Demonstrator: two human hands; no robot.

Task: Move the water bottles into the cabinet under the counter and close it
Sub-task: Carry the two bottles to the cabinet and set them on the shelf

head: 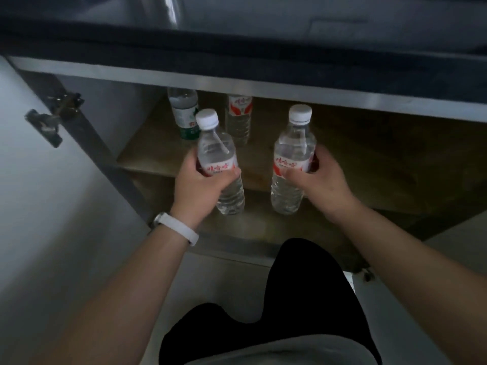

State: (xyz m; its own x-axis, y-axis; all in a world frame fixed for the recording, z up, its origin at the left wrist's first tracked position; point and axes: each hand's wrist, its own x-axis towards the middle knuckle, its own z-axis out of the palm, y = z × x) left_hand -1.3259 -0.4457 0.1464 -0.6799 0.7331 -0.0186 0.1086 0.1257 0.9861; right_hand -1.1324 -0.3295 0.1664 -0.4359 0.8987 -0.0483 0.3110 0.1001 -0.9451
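My left hand [201,184] grips a clear water bottle [220,159] with a white cap and red label, held upright in front of the open cabinet. A second red-labelled water bottle [291,159] is upright in my right hand [320,184]. Both hang just before the cabinet's wooden shelf [150,156]. On that shelf, further back, stand a green-labelled bottle [184,113] on the left and a red-labelled bottle [238,119] beside it. Their tops are hidden behind the cabinet's top rail [263,86].
The cabinet door [31,167] is swung open at the left, hanging on a metal hinge [66,104]. A dark counter edge [237,48] overhangs the opening. A lower cabinet floor [263,227] lies under the shelf. My dark-clothed knee [303,285] is in front of the cabinet.
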